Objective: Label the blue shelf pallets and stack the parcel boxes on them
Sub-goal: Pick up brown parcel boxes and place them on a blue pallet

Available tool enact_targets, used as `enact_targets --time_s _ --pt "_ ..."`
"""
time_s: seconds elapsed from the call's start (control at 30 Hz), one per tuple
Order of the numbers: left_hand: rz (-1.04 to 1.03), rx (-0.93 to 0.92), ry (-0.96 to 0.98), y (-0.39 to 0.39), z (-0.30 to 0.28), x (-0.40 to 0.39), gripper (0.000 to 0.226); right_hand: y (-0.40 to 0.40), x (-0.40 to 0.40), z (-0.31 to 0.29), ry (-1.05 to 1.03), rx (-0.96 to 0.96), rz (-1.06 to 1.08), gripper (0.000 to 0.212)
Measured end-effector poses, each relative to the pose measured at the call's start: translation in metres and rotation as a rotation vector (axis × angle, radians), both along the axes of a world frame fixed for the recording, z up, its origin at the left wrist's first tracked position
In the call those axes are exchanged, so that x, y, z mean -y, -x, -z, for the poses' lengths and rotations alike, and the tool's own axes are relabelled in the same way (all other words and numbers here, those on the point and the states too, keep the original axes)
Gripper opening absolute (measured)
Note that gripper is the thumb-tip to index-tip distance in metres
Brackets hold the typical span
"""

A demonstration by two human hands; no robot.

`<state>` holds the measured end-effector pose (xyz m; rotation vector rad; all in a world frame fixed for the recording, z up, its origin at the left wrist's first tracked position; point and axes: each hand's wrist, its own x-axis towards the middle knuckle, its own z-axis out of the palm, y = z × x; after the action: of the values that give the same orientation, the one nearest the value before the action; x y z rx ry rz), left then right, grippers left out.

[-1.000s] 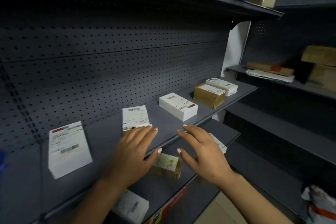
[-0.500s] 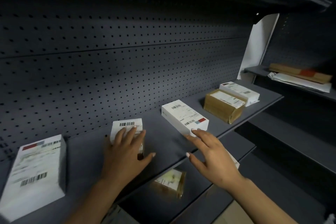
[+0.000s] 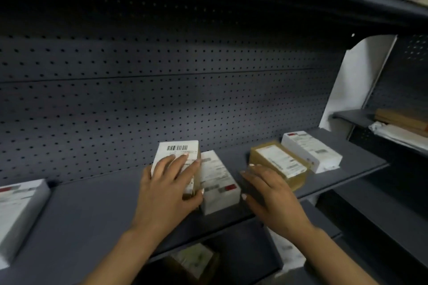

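L hand (image 3: 170, 188) flat on barcode-labelled white cardboard parcel (image 3: 178, 157), fingers spread, thumb hooked at near edge, likely sliding it against adjacent white rectangular box (image 3: 218, 183). R hand (image 3: 269, 192) relaxed, empty, beside brown taped carton (image 3: 278, 164), fingertips near its corner, contact unclear. All on dark grey-blue metal shelf (image 3: 92, 210).

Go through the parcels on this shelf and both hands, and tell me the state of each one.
Left hand: flat on the barcode box, thumb at its near end.
Right hand: open, fingers toward the brown box.
Barcode box: on the shelf, against the white box.
White box: lying flat.
Brown box: lying flat, label up.
Right white box: flat.
Left white box: flat, untouched.
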<state>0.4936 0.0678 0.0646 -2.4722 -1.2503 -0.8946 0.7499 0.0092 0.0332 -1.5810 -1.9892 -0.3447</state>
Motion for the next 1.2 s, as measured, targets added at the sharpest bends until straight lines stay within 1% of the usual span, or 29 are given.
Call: enact_targets --time_s 0.1,0.17,0.3,0.4,0.5,0.53,0.6,0.7,0.9,1.07,1.2 --pt "0.01 0.012 -0.004 -0.039 -0.003 0.002 0.06 -0.041 -0.007 -0.006 -0.008 -0.017 0.015 0.048" --pt "-0.012 0.0 -0.004 -0.061 -0.002 0.003 0.06 -0.065 -0.011 -0.007 0.0 0.006 0.033 0.049" --pt "-0.122 -0.049 0.067 -0.093 0.0 0.001 0.064 -0.108 -0.026 -0.005 0.125 0.048 0.107 0.057" --pt "-0.175 -0.096 0.084 -0.108 0.004 0.0 0.065 -0.13 -0.04 0.0 0.218 0.038 0.112 0.074" --pt "-0.199 -0.129 0.078 -0.114 0.006 -0.001 0.067 -0.137 -0.045 0.012 0.318 0.033 0.1 0.097" --pt "-0.205 -0.141 0.085 -0.115 0.005 -0.001 0.068 -0.136 -0.045 0.018 0.35 0.043 0.1 0.099" --pt "-0.218 -0.173 0.102 -0.117 0.005 -0.001 0.072 -0.134 -0.046 0.031 0.344 0.009 0.109 0.09" --pt "-0.236 -0.22 0.113 -0.118 0.004 0.0 0.076 -0.131 -0.047 0.041 0.266 -0.048 0.13 0.079" --pt "-0.23 -0.299 0.111 -0.114 0.004 0.002 0.085 -0.127 -0.048 0.049 0.14 -0.047 0.153 0.076" --pt "-0.244 -0.275 0.089 -0.111 0.003 0.009 0.084 -0.12 -0.043 0.047 0.128 -0.06 0.143 0.074" --pt "-0.235 -0.196 0.039 -0.087 -0.005 0.03 0.084 -0.087 -0.026 0.021 0.004 -0.098 0.037 0.071"
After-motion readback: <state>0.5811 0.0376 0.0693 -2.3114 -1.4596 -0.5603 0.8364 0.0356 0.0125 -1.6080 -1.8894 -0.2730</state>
